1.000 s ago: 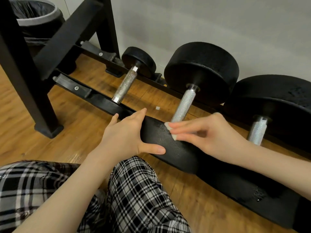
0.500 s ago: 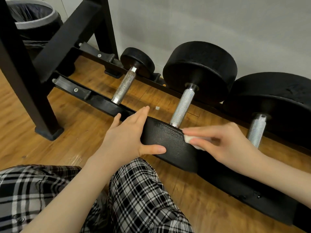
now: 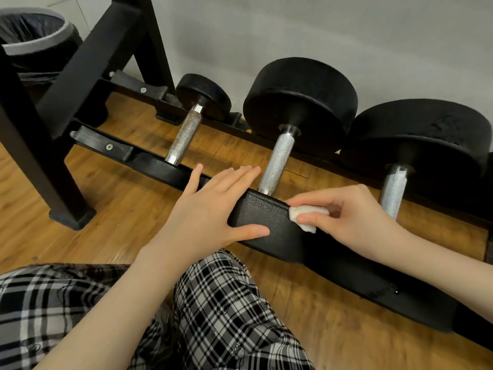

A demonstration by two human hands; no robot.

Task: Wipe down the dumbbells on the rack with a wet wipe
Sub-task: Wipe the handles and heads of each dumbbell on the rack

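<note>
Three black dumbbells lie across the low rack: a small one (image 3: 186, 134) at the left, a middle one (image 3: 277, 164) and a large one (image 3: 394, 188) at the right. My right hand (image 3: 354, 220) pinches a folded white wet wipe (image 3: 306, 216) against the top of the middle dumbbell's near head (image 3: 266, 217). My left hand (image 3: 210, 214) rests on that head's left side, fingers straight over the top and thumb along its front face.
The black rack frame (image 3: 61, 134) has a thick leg standing at the left on the wooden floor (image 3: 128, 209). A bin with a black liner (image 3: 29, 36) stands at the back left. A grey wall runs behind. My plaid-trousered knee (image 3: 226, 303) is below the hands.
My right hand has slid the wipe to the right along the top of the near head, and more of the wipe now shows. My left hand has stayed in place on the head.
</note>
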